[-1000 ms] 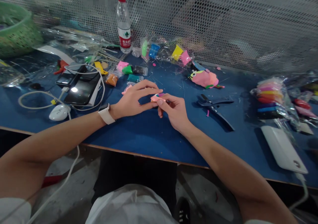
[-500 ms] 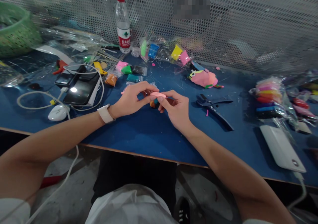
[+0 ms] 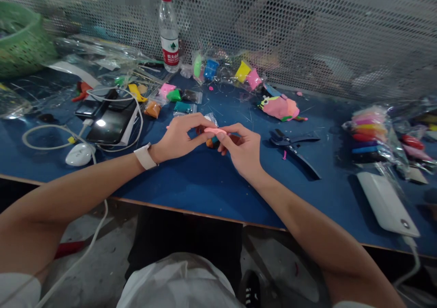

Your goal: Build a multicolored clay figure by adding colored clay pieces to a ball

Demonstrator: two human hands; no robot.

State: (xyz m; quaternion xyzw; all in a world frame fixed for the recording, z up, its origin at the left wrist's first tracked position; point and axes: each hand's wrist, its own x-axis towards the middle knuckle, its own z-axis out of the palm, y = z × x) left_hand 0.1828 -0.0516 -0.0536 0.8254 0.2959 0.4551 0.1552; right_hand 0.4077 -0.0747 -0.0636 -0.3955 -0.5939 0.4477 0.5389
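Left hand (image 3: 177, 139), right hand (image 3: 242, 151), pink clay strip (image 3: 215, 130)

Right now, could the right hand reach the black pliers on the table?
Probably yes. The pliers lie on the blue table just beside the right hand, with nothing large between them. However, that hand is pinching a pink clay strip together with the left hand.

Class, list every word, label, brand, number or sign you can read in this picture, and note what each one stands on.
"农夫山泉": white characters on the red label of the water bottle; small, read with some doubt.
Fine print below them: too small to read.
No readable text on the clay packets, phone or power bank.
No text on the pink clay strip pinched by the left hand and right hand.
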